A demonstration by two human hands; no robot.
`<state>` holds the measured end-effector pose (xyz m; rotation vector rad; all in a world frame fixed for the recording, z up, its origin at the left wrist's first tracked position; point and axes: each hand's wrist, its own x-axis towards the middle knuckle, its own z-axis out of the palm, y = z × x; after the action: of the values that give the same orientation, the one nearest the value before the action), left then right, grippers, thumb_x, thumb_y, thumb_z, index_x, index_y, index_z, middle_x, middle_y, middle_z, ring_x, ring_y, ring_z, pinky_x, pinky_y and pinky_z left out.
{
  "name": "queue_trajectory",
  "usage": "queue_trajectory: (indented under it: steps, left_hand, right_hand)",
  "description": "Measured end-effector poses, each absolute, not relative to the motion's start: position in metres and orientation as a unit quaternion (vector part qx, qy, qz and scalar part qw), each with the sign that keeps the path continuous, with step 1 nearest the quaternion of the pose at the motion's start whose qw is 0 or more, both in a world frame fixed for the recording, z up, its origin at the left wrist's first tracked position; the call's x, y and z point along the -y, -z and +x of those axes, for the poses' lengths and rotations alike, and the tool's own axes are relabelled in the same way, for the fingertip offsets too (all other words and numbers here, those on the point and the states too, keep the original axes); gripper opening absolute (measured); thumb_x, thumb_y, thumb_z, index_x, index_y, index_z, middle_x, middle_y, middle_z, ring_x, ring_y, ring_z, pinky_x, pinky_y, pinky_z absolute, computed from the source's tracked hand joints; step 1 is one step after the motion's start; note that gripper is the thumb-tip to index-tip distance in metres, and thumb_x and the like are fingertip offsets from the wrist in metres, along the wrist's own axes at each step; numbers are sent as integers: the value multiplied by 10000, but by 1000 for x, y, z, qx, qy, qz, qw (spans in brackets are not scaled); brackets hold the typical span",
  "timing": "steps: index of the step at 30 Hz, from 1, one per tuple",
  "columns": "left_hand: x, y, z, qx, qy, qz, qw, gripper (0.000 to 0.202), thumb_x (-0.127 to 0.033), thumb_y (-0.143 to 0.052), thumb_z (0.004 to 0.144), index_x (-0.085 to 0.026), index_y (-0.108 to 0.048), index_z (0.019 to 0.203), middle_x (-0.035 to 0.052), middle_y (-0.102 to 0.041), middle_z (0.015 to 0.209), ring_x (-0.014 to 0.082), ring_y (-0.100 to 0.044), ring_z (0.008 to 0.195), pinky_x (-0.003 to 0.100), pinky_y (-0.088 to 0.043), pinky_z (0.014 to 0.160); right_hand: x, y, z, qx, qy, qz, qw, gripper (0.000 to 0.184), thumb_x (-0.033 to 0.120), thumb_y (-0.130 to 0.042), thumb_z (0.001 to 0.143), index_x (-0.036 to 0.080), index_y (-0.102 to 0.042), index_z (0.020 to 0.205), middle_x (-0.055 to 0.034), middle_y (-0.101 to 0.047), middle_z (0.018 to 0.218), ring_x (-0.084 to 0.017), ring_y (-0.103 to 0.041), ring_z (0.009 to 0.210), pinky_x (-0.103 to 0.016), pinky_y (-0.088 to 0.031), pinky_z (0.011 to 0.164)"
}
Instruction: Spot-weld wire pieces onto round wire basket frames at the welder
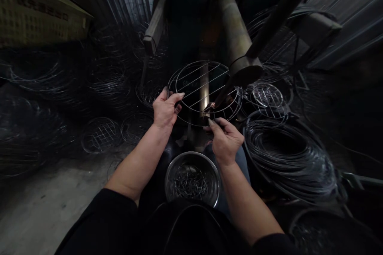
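Note:
My left hand (166,108) is closed on the left edge of a round wire rack (191,108), a ring with parallel cross wires and a wider outer ring. My right hand (226,139) pinches with thumb and fingertips at the rack's near edge. Whatever sits between those fingertips is too small to make out. Close to them, a copper-coloured tip (212,105) meets the rack's near side from above, and a brass-coloured rod (204,81) shows beneath the wires. Below my hands, a metal bowl (167,185) holds many short wire pieces (190,183).
A thick metal cylinder (236,28) juts from the machine above the rack. To the right lie a large wire coil (287,159) and another round rack (267,96). Stacked wire rings (107,81) and a gridded rack (103,134) are at left, below a yellow crate (42,18).

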<state>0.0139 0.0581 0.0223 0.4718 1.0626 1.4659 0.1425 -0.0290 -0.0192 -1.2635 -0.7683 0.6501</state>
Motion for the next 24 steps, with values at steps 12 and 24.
queue_trajectory:
  steps: [12,24]
  left_hand:
    - [-72,-18,15,-466,-618,175,609,572,-72,-729,548,-190,-522,1069,-50,-573,649,96,-560,574,183,-374,476]
    - [-76,-25,18,-499,-599,173,602,706,-46,-708,588,-166,-457,1237,-50,-580,620,100,-541,536,197,-360,472]
  right_hand:
    - [15,17,145,358,-286,-567,684,151,275,-722,689,152,-686,769,16,-646,619,-163,-656,525,-256,-508,516]
    - [23,18,159,461,-253,-625,576,240,360,-649,765,184,-710,917,-37,-712,770,-192,-674,674,-296,-542,599]
